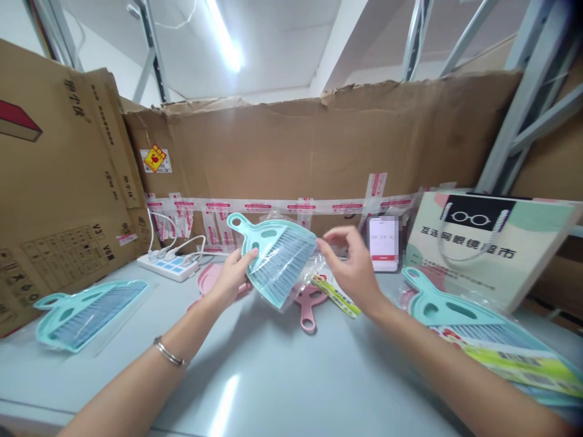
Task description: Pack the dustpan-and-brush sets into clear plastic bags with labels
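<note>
A turquoise dustpan with a grey-blue brush nested in it (281, 258) is raised above the table, in clear plastic wrapping. My left hand (234, 273) grips its left edge, thumb on the front, fingers behind. At its upper right corner my right hand (348, 258) is closed, thumb and fingertips pinching the clear plastic bag (319, 264) that hangs loose there. Behind and below lie a pink dustpan (209, 279), partly covered by my left hand, and a pink handle (308, 318). A yellow-green label card (337, 295) lies under my right hand.
Another wrapped turquoise dustpan set (91, 312) lies left on the grey table (291, 376); one with a label (473, 321) lies right. A white power strip (168, 266), a phone (383, 243) and a paper bag (483, 249) stand behind. Cardboard boxes (282, 152) wall the back.
</note>
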A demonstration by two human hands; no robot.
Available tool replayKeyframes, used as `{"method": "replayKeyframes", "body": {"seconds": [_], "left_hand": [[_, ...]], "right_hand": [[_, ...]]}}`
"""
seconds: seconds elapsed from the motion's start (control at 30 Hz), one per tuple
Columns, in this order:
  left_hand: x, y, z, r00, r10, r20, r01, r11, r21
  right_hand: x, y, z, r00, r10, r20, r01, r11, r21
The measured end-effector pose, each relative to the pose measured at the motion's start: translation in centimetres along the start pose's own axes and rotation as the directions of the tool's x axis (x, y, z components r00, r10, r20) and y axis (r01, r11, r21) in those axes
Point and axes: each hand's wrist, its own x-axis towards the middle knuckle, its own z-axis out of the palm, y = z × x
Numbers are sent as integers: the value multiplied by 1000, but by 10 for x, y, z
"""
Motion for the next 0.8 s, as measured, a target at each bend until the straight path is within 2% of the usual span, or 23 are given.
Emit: {"method": "replayKeyframes", "body": {"seconds": [0.03,0.1,0.2,0.3,0.37,0.43,0.5,0.53,0.6,0.63,0.7,0.73,0.77,0.8], "left_hand": [[-1,-5,-2,999,-23,-27,22,998,-52],[-3,-11,-2,999,-33,-35,29,993,-110],[-9,-16,3,1000,-3,20,5,993,-122],[-12,-19,6,996,-25,88,35,992,-118],[-8,-20,2,998,-18,54,23,995,-96],[1,-18,-8,998,59,-35,-61,997,-53],[13,-10,-27,976,153,-153,-157,987,-16],[19,-4,-40,954,177,-242,-187,982,-19],[31,8,-74,863,174,-475,-206,978,-15],[34,14,-93,792,157,-590,-196,981,-2],[37,22,-130,605,192,-773,-200,976,86],[35,23,-147,573,185,-799,-158,981,115],[32,22,-161,585,149,-797,-90,989,119],[29,21,-173,619,123,-776,-49,992,118]], "right_hand": [[-10,4,3,989,108,102,-113,993,35],[-26,10,11,914,314,255,-352,929,116],[-39,15,22,789,520,327,-606,745,279],[-41,15,25,684,622,381,-729,561,391],[-40,14,24,674,638,372,-733,518,440],[-38,15,21,701,622,348,-704,527,476],[-35,18,19,728,609,315,-673,545,501],[-33,21,18,738,613,284,-657,553,513],[-30,29,16,746,637,196,-623,564,542],[-28,33,15,744,651,150,-609,568,554],[-24,42,13,742,666,75,-579,581,572],[-23,45,12,743,667,50,-566,588,577],[-22,48,12,745,666,37,-559,593,580],[-22,49,11,746,665,32,-556,596,580]]}}
